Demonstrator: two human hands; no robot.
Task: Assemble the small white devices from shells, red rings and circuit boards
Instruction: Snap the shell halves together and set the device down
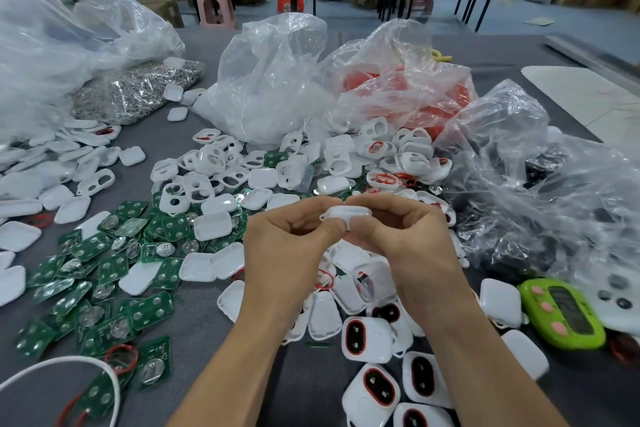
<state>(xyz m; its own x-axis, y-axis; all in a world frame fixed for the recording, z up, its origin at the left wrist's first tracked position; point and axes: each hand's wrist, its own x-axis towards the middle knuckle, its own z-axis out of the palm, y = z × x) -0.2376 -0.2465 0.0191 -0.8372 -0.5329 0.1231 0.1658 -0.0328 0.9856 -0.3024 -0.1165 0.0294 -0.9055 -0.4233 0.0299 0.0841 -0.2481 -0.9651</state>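
As left hand [287, 243] and right hand [405, 239] pinch white shell [349, 212], circuit boards [149, 310] crowd left — bare table [311, 378] nearest.

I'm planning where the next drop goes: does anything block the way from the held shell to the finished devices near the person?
Nothing visible does. The left hand and right hand pinch the shell above the table; the finished devices lie lower, between the forearms, with only open air between.
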